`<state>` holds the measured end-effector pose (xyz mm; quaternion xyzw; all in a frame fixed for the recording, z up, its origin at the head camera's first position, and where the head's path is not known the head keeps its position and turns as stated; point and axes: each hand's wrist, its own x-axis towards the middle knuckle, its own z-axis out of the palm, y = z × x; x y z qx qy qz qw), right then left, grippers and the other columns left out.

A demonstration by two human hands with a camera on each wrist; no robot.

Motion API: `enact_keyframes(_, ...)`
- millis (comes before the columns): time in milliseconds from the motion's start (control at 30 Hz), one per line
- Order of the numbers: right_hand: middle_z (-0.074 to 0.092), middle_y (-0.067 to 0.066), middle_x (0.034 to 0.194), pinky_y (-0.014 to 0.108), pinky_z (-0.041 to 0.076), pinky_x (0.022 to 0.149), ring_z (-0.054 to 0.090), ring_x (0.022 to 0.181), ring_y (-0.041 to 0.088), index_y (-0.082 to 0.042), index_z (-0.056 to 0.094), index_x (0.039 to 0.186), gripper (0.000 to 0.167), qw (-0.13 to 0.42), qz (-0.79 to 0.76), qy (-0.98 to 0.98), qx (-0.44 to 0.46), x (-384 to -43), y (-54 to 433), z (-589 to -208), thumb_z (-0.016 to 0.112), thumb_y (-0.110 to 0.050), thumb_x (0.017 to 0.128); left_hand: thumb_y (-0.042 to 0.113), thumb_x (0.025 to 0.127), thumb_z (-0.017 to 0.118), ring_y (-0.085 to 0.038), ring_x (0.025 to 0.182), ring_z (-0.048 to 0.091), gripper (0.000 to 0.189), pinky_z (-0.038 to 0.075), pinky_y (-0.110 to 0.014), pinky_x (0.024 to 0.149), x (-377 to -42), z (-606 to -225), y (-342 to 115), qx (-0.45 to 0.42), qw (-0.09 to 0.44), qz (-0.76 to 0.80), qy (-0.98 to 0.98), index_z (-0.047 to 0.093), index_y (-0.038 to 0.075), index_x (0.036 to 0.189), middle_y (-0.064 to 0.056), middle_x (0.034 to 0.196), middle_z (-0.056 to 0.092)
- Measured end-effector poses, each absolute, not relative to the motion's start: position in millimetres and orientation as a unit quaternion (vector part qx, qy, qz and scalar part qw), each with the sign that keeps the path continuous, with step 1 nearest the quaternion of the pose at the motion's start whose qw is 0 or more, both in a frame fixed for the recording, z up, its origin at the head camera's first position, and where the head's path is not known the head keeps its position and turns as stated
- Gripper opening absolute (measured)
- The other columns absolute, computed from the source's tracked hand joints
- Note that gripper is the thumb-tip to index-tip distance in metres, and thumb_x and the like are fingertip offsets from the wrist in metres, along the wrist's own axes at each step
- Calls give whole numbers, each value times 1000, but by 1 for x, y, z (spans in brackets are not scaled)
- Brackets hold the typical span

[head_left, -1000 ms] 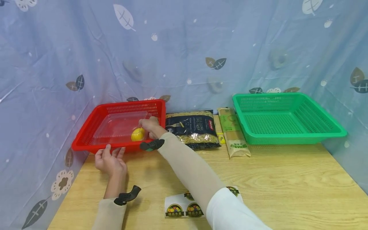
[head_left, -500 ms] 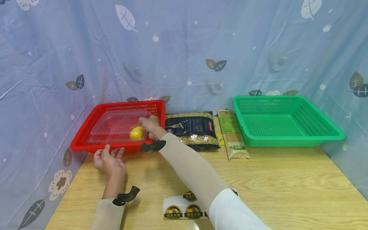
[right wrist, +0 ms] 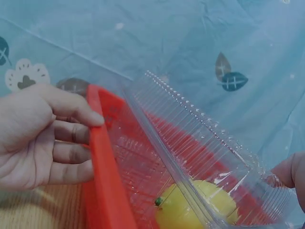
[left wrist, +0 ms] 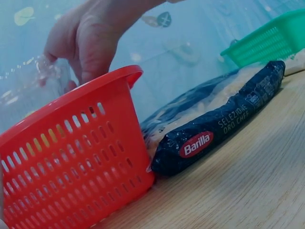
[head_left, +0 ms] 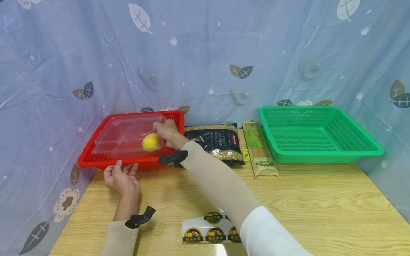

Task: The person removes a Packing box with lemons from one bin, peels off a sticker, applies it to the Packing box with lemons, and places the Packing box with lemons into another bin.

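My right hand (head_left: 168,131) pinches the right end of a clear plastic clamshell box (head_left: 125,129). A yellow lemon (head_left: 150,142) shows through the plastic near that hand. In the right wrist view the box (right wrist: 190,119) is tilted above the red basket, its ribbed edge raised, and the lemon (right wrist: 190,205) has a small green stem end. My left hand (head_left: 123,181) grips the front rim of the red basket (head_left: 180,122), thumb on top and fingers against the outside. Only the basket's slotted wall (left wrist: 86,162) and my right hand (left wrist: 90,43) stand out in the left wrist view.
A bag of penne pasta (head_left: 217,140) lies against the basket's right side. Beside it are a long packet of noodles (head_left: 258,147) and a green basket (head_left: 320,156). A sheet of fruit stickers (head_left: 203,231) lies near the front. A patterned curtain (head_left: 205,64) stands behind.
The right hand has raised the clear box within the red basket and shifted it left and back, the lemon moving along. The left hand stays on the rim.
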<state>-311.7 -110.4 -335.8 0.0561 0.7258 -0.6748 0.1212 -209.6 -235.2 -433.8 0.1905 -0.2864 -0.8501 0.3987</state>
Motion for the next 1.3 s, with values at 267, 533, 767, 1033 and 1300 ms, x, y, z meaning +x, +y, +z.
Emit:
enact_keyframes(267, 53, 7, 85, 26, 38, 45, 43, 56, 20, -6, 56, 92, 11, 120, -689, 714, 9, -306, -103, -316, 62, -15, 91, 0, 95, 63, -29, 58, 62, 15, 61, -41, 61, -210, -428, -240, 179, 407, -855, -268, 48, 4, 94, -12, 97, 52)
enact_keyframes(533, 49, 3, 85, 28, 36, 43, 31, 48, 18, -9, 58, 90, 4, 112, -700, 705, -2, -304, -86, -302, 61, -11, 89, 4, 94, 68, -26, 58, 60, 22, 62, -39, 61, -208, -430, -239, 187, 387, -864, -260, 46, 5, 96, -13, 100, 51)
enact_keyframes(767, 44, 2, 74, 27, 36, 47, 34, 51, 16, -11, 56, 82, 9, 142, -711, 688, -26, -304, -65, -293, 60, -9, 90, 7, 95, 68, -28, 67, 61, 24, 63, -39, 68, -206, -431, -236, 171, 374, -873, -264, 46, 5, 107, -13, 115, 54)
enact_keyframes(1033, 37, -1, 61, 28, 37, 43, 36, 45, 16, -11, 51, 83, 11, 152, -699, 698, -47, -295, -37, -285, 59, -12, 90, 10, 94, 71, -28, 76, 63, 32, 62, -40, 73, -206, -431, -236, 184, 365, -870, -275, 47, 4, 114, -12, 117, 57)
enact_keyframes(1300, 36, -1, 59, 28, 40, 45, 40, 45, 17, -6, 54, 86, 11, 178, -701, 687, -72, -283, -5, -283, 55, -12, 94, 8, 97, 66, -25, 70, 61, 24, 62, -35, 67, -204, -431, -239, 179, 363, -871, -278, 46, 5, 109, -11, 117, 54)
